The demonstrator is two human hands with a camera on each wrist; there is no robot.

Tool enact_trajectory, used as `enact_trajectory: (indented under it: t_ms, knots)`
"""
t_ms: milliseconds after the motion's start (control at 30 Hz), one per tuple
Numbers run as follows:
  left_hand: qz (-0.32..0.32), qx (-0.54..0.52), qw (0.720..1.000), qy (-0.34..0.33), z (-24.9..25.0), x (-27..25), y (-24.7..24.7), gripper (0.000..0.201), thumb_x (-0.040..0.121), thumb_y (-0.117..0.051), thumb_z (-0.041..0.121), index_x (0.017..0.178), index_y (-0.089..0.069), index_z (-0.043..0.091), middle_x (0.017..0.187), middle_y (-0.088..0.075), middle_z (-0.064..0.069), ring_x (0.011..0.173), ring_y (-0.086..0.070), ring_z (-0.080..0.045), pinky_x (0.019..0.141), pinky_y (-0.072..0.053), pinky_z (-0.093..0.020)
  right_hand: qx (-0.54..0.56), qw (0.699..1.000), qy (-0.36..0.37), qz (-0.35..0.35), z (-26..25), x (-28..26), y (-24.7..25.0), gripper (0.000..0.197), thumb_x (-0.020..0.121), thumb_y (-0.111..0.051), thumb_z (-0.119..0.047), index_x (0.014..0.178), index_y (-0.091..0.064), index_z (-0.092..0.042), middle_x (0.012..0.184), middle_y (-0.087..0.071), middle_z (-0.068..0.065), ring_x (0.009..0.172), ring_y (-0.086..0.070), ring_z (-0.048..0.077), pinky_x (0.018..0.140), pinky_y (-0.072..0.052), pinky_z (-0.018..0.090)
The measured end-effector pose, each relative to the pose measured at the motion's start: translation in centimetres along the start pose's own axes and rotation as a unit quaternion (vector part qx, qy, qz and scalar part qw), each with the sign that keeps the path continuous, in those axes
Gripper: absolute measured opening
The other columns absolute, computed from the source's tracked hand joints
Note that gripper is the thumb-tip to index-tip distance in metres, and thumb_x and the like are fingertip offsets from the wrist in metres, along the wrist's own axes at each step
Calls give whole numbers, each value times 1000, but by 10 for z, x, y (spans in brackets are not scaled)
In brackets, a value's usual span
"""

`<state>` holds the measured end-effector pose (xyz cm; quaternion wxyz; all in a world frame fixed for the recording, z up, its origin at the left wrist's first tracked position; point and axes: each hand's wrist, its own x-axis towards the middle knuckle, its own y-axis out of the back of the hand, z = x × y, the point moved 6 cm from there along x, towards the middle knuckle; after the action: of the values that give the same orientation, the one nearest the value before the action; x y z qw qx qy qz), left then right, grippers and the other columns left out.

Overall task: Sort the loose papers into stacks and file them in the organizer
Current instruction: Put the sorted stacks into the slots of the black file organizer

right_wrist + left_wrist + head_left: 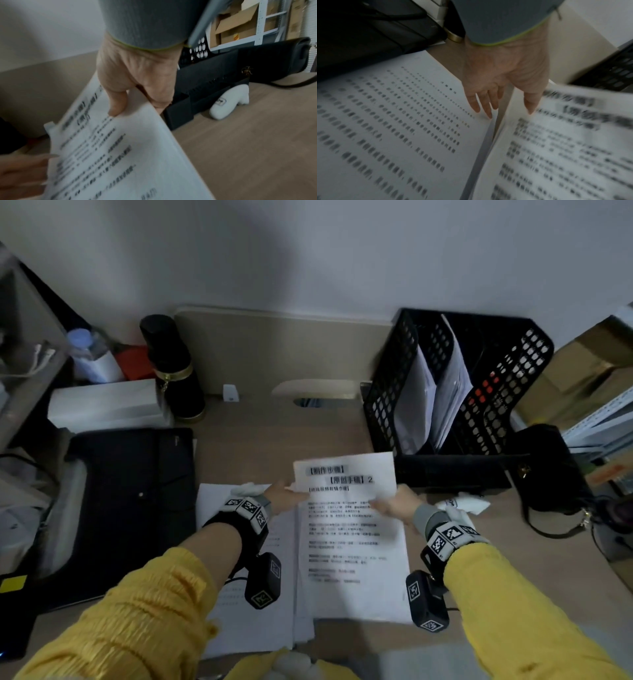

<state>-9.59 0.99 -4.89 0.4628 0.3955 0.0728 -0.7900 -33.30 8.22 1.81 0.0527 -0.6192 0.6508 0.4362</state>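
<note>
I see the desk (246,436) first, with a black mesh organizer (394,392) standing at its back right, 2 bundles of paper already upright in it. A black folder (137,501) lies at the left. Beside it, a flat stack of papers (246,625) rests on the desk. My right hand (135,75) pinches a printed sheet (352,542) at its right edge, thumb on top, lifting it off the desk (text too blurred to read). My left hand (505,75) grips the sheet's left edge, thumb above and fingers beneath.
</note>
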Motion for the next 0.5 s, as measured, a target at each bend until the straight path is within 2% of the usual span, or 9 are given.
enact_trajectory:
  t_ms: [33, 67, 100, 133, 200, 300, 333, 400, 500]
  knots:
    - [2, -18, 1000, -24, 8, -3, 5, 80, 85, -70, 35, 147, -28, 7, 142, -48, -10, 127, -50, -29, 95, -46, -34, 40, 999, 18, 12, -9, -2, 10, 36, 88, -66, -17, 121, -60, -5, 116, -64, 7, 94, -59, 21, 80, -46, 28]
    - [-13, -52, 997, -56, 18, -8, 7, 86, 81, -75, 36, 147, -28, 9, 144, -47, -7, 130, -47, -28, 105, -41, -38, 85, 996, 36, 23, -19, -5, 19, 36, 88, -66, -14, 121, -60, -3, 118, -64, 8, 97, -60, 23, 83, -47, 31]
    - [-43, -76, 992, -96, 31, -12, 7, 85, 77, -78, 36, 145, -34, 12, 142, -50, -5, 129, -50, -25, 109, -39, -40, 122, 991, 50, 36, -28, -7, 28, 37, 87, -66, -11, 122, -60, -1, 120, -64, 11, 99, -62, 26, 85, -49, 34]
    - [-76, -78, 985, -132, 43, -15, 7, 78, 75, -79, 34, 141, -43, 15, 138, -55, -2, 123, -55, -20, 108, -42, -40, 154, 985, 64, 50, -37, -9, 37, 38, 86, -67, -9, 122, -60, 1, 121, -64, 14, 101, -63, 28, 86, -50, 37]
    - [-94, -75, 976, -182, 64, -22, 9, 52, 80, -77, 24, 128, -58, 17, 129, -63, -1, 107, -64, -11, 95, -53, -33, 212, 970, 87, 83, -53, -15, 50, 35, 84, -68, -5, 118, -60, 3, 118, -64, 17, 99, -64, 31, 87, -51, 41]
    - [-52, -143, 968, -202, 81, -24, 16, 38, 79, -77, 13, 115, -66, 11, 120, -68, -7, 100, -68, -19, 86, -57, -34, 263, 950, 121, 118, -67, -21, 62, 19, 84, -67, -2, 102, -64, 0, 104, -67, 17, 82, -66, 27, 84, -53, 42]
    - [-43, -165, 963, -211, 84, -24, 17, 37, 78, -76, 9, 114, -66, 9, 119, -68, -9, 101, -68, -21, 85, -56, -35, 273, 945, 131, 124, -70, -24, 62, 15, 84, -66, -1, 99, -65, -1, 97, -68, 12, 76, -66, 20, 82, -55, 40]
    - [-34, -180, 957, -224, 89, -25, 16, 39, 77, -76, 5, 115, -67, 8, 120, -68, -10, 107, -66, -26, 90, -55, -41, 280, 940, 144, 133, -72, -29, 59, 18, 85, -66, 0, 102, -66, 0, 88, -68, 4, 71, -66, 13, 77, -56, 37]
    - [-39, -142, 965, -217, 86, -22, 7, 45, 77, -78, 11, 120, -66, 10, 122, -67, -10, 113, -63, -27, 98, -50, -48, 285, 941, 137, 118, -64, -31, 46, 17, 83, -67, 2, 99, -66, -5, 96, -68, 8, 81, -65, 20, 85, -53, 43]
